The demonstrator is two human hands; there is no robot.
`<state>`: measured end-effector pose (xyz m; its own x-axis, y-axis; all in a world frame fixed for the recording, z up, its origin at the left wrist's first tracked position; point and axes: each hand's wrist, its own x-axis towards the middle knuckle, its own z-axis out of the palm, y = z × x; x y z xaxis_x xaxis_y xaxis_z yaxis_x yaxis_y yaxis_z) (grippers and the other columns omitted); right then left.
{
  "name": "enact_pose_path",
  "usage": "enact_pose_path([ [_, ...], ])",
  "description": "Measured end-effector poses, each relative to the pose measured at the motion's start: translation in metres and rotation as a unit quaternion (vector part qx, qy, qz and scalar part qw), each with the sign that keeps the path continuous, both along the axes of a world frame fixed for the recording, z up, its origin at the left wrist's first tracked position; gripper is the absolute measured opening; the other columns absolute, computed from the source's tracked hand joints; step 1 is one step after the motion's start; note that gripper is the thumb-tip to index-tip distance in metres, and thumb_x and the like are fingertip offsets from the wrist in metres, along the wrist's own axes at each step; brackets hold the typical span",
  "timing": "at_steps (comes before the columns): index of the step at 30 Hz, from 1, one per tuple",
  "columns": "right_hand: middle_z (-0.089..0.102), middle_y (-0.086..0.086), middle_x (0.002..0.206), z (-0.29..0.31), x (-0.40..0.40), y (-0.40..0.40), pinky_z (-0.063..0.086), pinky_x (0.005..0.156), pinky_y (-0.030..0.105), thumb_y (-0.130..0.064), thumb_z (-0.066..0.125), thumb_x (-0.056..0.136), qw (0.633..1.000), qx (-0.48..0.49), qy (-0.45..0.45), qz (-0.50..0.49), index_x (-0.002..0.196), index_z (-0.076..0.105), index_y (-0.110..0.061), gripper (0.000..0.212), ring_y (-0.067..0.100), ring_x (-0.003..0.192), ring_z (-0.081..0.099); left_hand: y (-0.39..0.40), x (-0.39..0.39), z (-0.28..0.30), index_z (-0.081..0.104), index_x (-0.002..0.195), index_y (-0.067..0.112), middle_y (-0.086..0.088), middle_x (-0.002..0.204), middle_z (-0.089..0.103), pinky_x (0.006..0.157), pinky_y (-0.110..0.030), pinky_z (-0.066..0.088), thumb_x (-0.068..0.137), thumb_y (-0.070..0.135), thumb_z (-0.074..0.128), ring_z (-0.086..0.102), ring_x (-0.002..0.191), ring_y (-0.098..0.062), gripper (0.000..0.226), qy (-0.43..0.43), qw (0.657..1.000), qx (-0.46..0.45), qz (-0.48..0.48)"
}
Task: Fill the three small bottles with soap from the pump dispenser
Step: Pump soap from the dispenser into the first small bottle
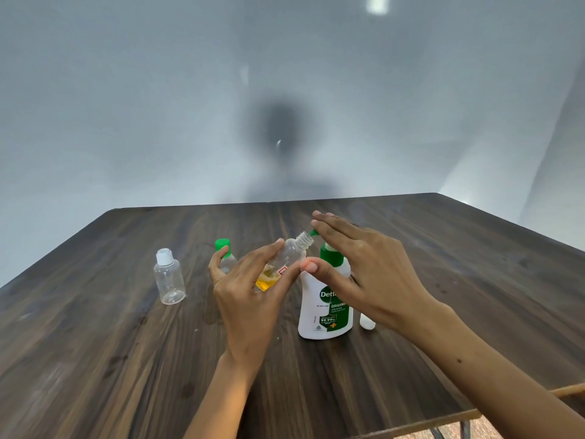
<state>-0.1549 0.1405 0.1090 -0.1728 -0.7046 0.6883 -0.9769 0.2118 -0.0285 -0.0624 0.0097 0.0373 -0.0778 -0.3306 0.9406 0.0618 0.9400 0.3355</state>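
My left hand grips a small clear bottle, uncapped and tilted so that its threaded neck meets the green nozzle of the pump dispenser. Amber soap sits in the low end of that bottle. My right hand lies flat on the pump head with its fingers stretched out. The dispenser is white with a green label. Behind my left fingers stands a second small bottle with a green cap. A third clear bottle with a white cap stands apart to the left.
A small white cap or bottle stands just right of the dispenser, partly hidden by my right wrist. The dark wooden table ends at a far edge near the grey wall and at a front right edge.
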Motion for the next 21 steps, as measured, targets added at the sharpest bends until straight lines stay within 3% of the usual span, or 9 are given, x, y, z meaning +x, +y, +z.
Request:
enact_pose_path([
  [6, 0.057, 0.004, 0.132, -0.008, 0.002, -0.001, 0.041, 0.093, 0.028, -0.073, 0.019, 0.087, 1.000, 0.007, 0.009, -0.010, 0.125, 0.061, -0.009, 0.085, 0.017, 0.122, 0.053, 0.000, 0.000, 0.001, 0.073, 0.100, 0.013, 0.015, 0.099, 0.066, 0.100, -0.060, 0.037, 0.085, 0.051, 0.062, 0.056, 0.097, 0.013, 0.042, -0.005, 1.000, 0.013, -0.008],
  [9, 0.055, 0.002, 0.134, -0.004, 0.000, 0.001, 0.034, 0.097, 0.027, -0.073, 0.016, 0.088, 1.000, 0.008, 0.012, -0.001, 0.127, 0.060, -0.011, 0.085, 0.016, 0.124, 0.051, -0.001, 0.000, -0.002, 0.073, 0.099, 0.011, 0.014, 0.101, 0.066, 0.099, -0.059, 0.038, 0.081, 0.044, 0.067, 0.057, 0.098, 0.008, 0.038, -0.008, 1.000, 0.004, -0.002],
  [12, 0.055, 0.003, 0.134, 0.002, -0.003, 0.001, 0.031, 0.102, 0.029, -0.072, 0.013, 0.089, 1.000, 0.019, 0.015, 0.003, 0.128, 0.059, -0.011, 0.086, 0.016, 0.125, 0.050, 0.000, 0.000, 0.001, 0.073, 0.098, 0.011, 0.013, 0.102, 0.065, 0.100, -0.057, 0.038, 0.087, 0.054, 0.059, 0.058, 0.099, 0.007, 0.047, 0.002, 1.000, 0.005, -0.003],
  [16, 0.062, 0.005, 0.125, -0.003, 0.000, -0.001, 0.039, 0.094, 0.030, -0.071, 0.018, 0.089, 1.000, 0.013, 0.025, -0.013, 0.121, 0.065, -0.009, 0.084, 0.020, 0.116, 0.058, 0.001, -0.001, 0.001, 0.072, 0.101, 0.014, 0.016, 0.100, 0.065, 0.099, -0.061, 0.038, 0.086, 0.049, 0.062, 0.056, 0.098, 0.012, 0.039, -0.004, 1.000, 0.010, -0.008],
  [21, 0.060, 0.005, 0.128, 0.003, 0.000, 0.001, 0.033, 0.096, 0.030, -0.071, 0.016, 0.089, 0.999, 0.007, 0.033, -0.009, 0.123, 0.063, -0.009, 0.085, 0.020, 0.118, 0.057, 0.000, 0.000, 0.000, 0.073, 0.101, 0.013, 0.014, 0.102, 0.065, 0.099, -0.059, 0.039, 0.084, 0.048, 0.063, 0.059, 0.097, 0.005, 0.040, -0.001, 1.000, 0.006, -0.004],
])
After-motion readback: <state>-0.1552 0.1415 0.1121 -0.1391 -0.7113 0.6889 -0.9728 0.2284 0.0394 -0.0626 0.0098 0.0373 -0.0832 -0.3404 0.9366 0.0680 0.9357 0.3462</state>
